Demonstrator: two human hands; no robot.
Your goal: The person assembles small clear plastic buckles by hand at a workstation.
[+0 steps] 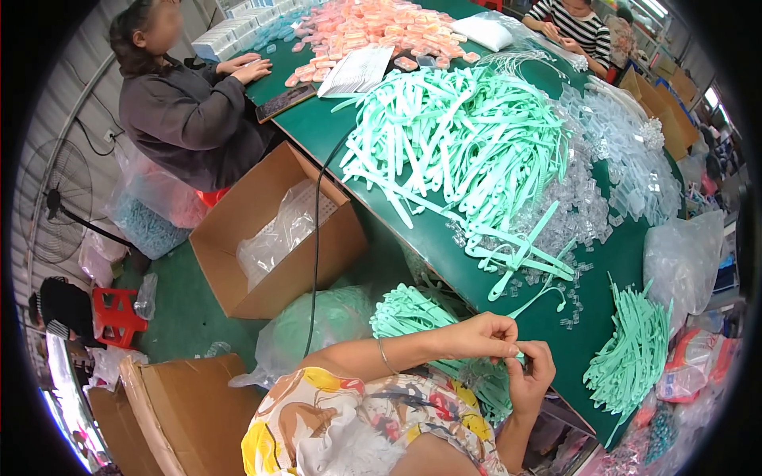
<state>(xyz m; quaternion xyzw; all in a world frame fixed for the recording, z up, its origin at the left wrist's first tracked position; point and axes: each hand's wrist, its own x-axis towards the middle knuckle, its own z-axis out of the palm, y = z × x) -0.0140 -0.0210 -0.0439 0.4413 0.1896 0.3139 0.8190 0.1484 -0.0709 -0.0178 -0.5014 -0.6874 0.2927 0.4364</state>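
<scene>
At lower centre, off the near edge of the worktop [575, 369], I have both hands in view via head cam. Status: L hand [482, 337] shut to a pinch, thumb to index tip; R hand [532, 374] likewise near-closed, other fingers curled. Both pinch one small pale piece [520, 357], mostly hidden by fingertips; exact shape, cannot tell.

Step in hand, my est.: fine two-handed work on said piece. Next move, as I judge it, calls for small fingertip adj. w/ both wrists steady; slip risk, since grip area is min.

Pos. of piece: btwn the two sets of fingertips. A single strap [548, 293] runs from just beyond L hand toward the worktop; whether held, cannot tell. Left of L hand, off the worktop: mint strap bundle [409, 309]. To R, on the worktop corner: second bundle [631, 349].

Mid-range: loose straps [520, 258], small clear parts [575, 202], then main strap heap [460, 135]. Far end: orange-pink pieces [381, 32]; co-worker in dark top [186, 111] at L, co-worker in striped top [583, 36] at R.
</scene>
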